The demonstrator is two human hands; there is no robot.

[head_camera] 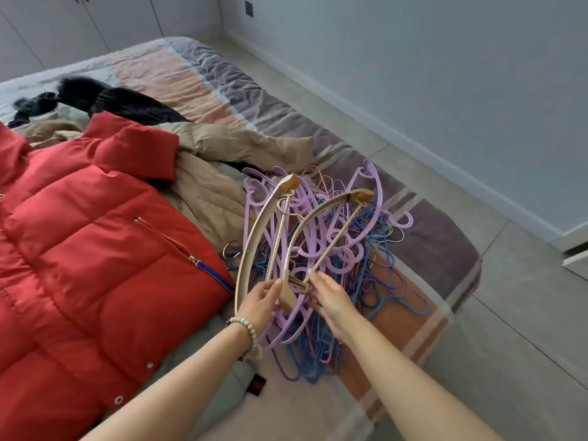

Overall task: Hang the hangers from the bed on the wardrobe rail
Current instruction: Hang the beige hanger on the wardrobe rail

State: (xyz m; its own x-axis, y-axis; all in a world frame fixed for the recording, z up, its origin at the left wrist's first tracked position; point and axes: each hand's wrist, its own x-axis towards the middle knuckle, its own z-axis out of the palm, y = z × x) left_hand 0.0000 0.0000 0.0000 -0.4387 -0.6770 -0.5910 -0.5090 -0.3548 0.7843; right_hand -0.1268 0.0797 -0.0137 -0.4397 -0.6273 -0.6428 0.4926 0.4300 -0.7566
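A tangled pile of hangers (pixel 346 249), purple plastic and thin blue and pink wire ones, lies on the bed's right side. On top rest two pale wooden hangers: the left wooden hanger (pixel 254 240) and the right wooden hanger (pixel 321 218). My left hand (pixel 262 302), with a bead bracelet on the wrist, grips the near end of the left wooden hanger. My right hand (pixel 331 297) has its fingers spread over the near end of the right wooden hanger's bar, touching it. The wardrobe rail is out of view.
A red puffer jacket (pixel 92 249) covers the bed's left side, with a beige coat (pixel 222 154) and a black fur-trimmed garment (pixel 95 97) behind it. The striped bed (pixel 445 249) ends at a tiled floor (pixel 509 329) on the right. Cupboard doors (pixel 95 17) stand beyond the bed.
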